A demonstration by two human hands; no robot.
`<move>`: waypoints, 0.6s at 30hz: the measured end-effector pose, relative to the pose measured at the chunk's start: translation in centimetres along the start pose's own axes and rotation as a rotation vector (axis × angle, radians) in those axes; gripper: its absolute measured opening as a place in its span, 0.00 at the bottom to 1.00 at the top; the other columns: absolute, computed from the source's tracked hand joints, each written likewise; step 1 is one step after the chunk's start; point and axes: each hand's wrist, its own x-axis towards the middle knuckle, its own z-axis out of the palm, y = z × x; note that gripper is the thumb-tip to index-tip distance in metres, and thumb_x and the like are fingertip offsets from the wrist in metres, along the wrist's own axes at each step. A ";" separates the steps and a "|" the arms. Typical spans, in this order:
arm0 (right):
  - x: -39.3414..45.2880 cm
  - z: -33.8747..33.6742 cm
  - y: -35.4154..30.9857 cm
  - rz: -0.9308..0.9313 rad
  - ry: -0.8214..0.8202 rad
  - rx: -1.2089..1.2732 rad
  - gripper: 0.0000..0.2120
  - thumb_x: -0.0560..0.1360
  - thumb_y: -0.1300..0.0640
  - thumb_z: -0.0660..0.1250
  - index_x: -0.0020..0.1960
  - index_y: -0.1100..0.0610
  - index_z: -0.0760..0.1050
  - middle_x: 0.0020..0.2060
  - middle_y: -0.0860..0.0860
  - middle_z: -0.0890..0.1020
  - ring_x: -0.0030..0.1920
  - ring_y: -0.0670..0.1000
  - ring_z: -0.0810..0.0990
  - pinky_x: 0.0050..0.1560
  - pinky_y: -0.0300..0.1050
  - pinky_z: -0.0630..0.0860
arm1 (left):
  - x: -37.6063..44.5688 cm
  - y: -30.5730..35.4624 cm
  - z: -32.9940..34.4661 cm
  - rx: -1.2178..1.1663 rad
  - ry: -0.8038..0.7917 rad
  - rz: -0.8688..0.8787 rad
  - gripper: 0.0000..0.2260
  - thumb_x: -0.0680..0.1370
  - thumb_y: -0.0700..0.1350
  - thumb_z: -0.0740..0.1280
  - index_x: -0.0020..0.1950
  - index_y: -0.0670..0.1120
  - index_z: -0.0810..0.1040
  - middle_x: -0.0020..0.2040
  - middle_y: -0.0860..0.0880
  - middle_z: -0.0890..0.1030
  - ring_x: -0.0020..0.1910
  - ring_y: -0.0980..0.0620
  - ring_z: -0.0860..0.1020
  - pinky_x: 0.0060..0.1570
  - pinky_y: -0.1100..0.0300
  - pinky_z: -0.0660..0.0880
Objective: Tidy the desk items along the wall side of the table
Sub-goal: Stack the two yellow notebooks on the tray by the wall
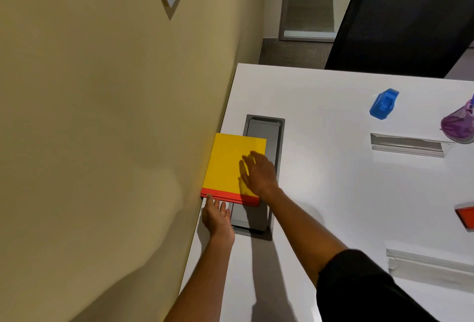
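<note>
notebook (230, 165), yellow with a red band along its near edge, lies flat on the white table (333, 168) with its long axis running away from the person, parallel to the wall (102, 142); its red end faces the left hand (217, 219) and its far short edge points toward the table's far edge. its left long edge sits just beside the wall, and its right part overlaps the grey cable tray (261, 175) set into the tabletop. the left hand lies flat, fingers straight, fingertips touching the red near edge of the notebook, with the wall close on its left. the right hand (259, 173) is spread wide, fingers relaxed, over the notebook's right half; whether it presses the cover or hovers just above i cannot tell. beyond the notebook's far edge there is bare table up to the corner. well to the right of the right hand lie a blue tape dispenser (384, 103), a purple bag (459, 124), two clear holders (407, 145), and a red item (465, 216) cut by the frame edge. a black chair (400, 26) stands past the far edge
</note>
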 end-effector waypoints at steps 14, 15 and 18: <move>7.8 -3.3 3.3 -0.052 -0.132 -0.020 0.31 0.79 0.46 0.64 0.76 0.58 0.60 0.74 0.56 0.65 0.73 0.61 0.64 0.70 0.58 0.67 | 0.9 0.0 0.7 -0.098 0.050 -0.055 0.27 0.82 0.59 0.54 0.75 0.44 0.63 0.74 0.41 0.68 0.73 0.38 0.66 0.74 0.42 0.61; 7.7 -3.1 3.3 -0.060 -0.126 -0.014 0.30 0.79 0.47 0.65 0.76 0.57 0.61 0.74 0.56 0.65 0.73 0.61 0.64 0.70 0.58 0.67 | 0.9 0.0 0.6 -0.103 0.055 -0.056 0.27 0.82 0.59 0.54 0.75 0.44 0.63 0.74 0.41 0.68 0.73 0.38 0.66 0.73 0.42 0.61; 7.5 -2.7 3.3 -0.072 -0.120 -0.013 0.30 0.79 0.48 0.65 0.76 0.57 0.61 0.75 0.56 0.64 0.73 0.61 0.63 0.71 0.56 0.66 | 0.8 -0.2 0.6 -0.099 0.076 -0.048 0.26 0.82 0.58 0.56 0.73 0.42 0.65 0.73 0.40 0.70 0.72 0.38 0.68 0.72 0.43 0.63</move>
